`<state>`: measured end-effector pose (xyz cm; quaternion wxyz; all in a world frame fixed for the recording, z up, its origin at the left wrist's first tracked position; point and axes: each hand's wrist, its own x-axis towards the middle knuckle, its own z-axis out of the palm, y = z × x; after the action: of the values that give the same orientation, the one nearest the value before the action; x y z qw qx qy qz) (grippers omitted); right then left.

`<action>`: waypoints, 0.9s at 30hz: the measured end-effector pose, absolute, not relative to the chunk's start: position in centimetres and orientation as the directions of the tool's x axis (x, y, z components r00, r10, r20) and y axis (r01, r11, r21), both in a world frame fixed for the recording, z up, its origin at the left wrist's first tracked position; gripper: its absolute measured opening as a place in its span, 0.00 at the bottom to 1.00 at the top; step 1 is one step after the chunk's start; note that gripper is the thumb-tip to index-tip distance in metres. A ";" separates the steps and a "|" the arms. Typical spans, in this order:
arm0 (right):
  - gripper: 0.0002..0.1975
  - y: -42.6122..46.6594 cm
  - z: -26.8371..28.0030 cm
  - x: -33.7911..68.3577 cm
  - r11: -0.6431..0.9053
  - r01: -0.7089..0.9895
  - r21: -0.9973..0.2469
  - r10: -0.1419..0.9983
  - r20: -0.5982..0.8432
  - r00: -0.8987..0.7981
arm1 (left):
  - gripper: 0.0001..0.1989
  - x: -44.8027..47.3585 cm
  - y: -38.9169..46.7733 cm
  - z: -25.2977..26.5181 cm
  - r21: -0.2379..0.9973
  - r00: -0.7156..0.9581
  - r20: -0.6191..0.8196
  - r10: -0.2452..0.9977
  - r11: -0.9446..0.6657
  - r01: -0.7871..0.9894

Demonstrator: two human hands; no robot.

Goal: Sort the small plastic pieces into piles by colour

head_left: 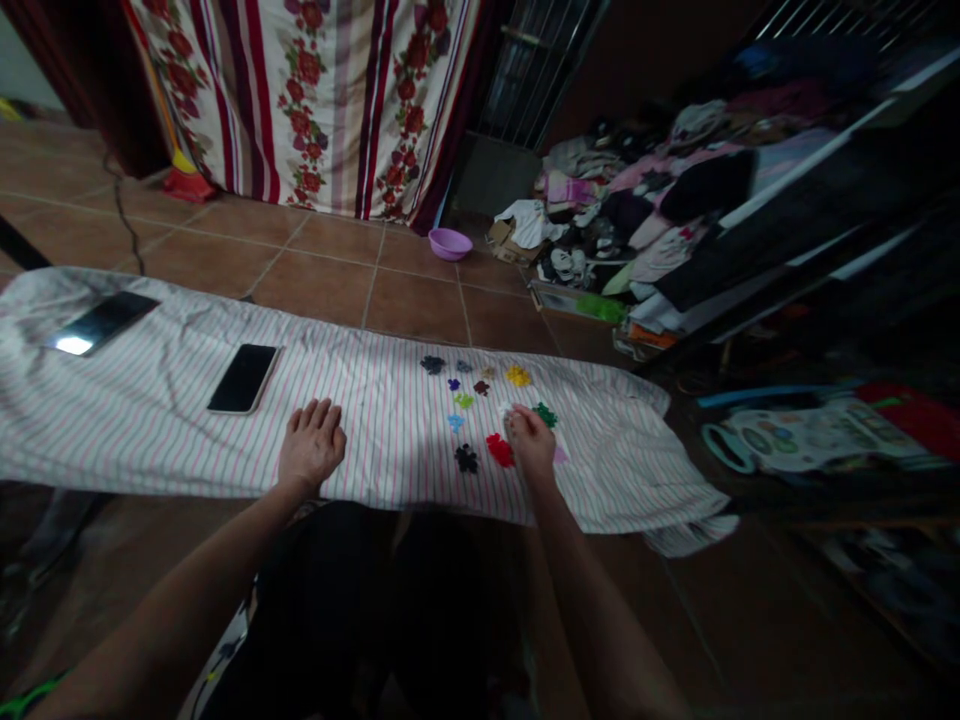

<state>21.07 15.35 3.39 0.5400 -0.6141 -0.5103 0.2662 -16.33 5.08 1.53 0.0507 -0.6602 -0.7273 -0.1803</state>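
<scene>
Right hand [528,434] curls at small white plastic-looking cluster [505,409], grip unclear, likely light, stiff, best edge-pinched; left hand [312,442] lies open, empty

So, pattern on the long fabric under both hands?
Whitish fabric: pink and greyish stripes; head view.

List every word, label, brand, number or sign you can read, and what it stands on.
No text can be read.
Printed item at right: markings too blurred to make out.
Pale-edged phone: no text shows on its screen.
Red pile: too small to tell any lettering.
</scene>
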 end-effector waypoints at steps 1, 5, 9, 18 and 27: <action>0.22 15.6 3.4 19.3 0.124 0.333 -0.935 0.932 0.225 0.284 | 0.23 -16.4 5.1 1.5 0.192 -0.121 0.318 0.941 0.061 0.979; 0.16 16.1 3.1 12.2 0.231 0.362 -0.903 0.964 0.264 0.043 | 0.23 -16.5 5.1 1.2 0.182 -0.107 0.347 0.932 0.045 0.982; 0.13 16.1 2.7 5.7 0.350 0.443 -0.825 0.935 0.279 -0.219 | 0.22 -16.6 5.2 0.8 0.191 -0.109 0.364 0.925 0.040 0.981; 0.16 15.4 3.0 -3.7 0.427 0.664 -0.613 0.873 0.088 -0.480 | 0.23 -16.4 5.2 1.1 0.180 -0.102 0.358 0.928 0.039 0.983; 0.15 14.7 2.9 -4.1 0.409 0.783 -0.468 0.878 -0.030 -0.477 | 0.23 -16.5 5.2 0.9 0.160 -0.094 0.366 0.926 0.037 0.986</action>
<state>-4.14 14.74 2.90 0.1109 -0.4993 -0.8321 0.2145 -16.49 5.19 0.85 0.0806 -0.6683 -0.7154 -0.1874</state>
